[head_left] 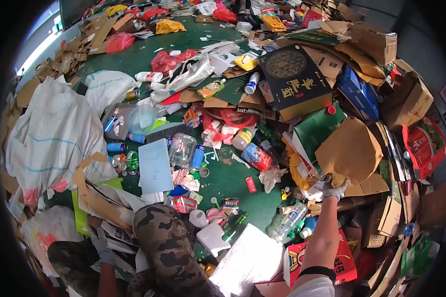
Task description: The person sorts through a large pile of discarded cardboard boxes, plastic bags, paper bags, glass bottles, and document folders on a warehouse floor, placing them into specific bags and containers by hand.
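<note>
My right hand (336,189), in a light glove, reaches out to the right with its fingers closed on the lower edge of a brown cardboard sheet (352,148). Under and behind that sheet lies a green folded carton (316,131). My left hand (103,251), also gloved, is low beside my knee, gripping a bundle of cardboard and paper (119,225); its fingertips are partly hidden. A light blue booklet (154,166) lies in front of my camouflage-clad knee (161,235).
White sacks (59,138) stand at the left. A black gift box (295,81) and heaped cardboard (406,104) rise at the right. Clear plastic bottles (292,220), cans (197,157) and a white foam piece (248,257) are scattered over the green floor (228,180).
</note>
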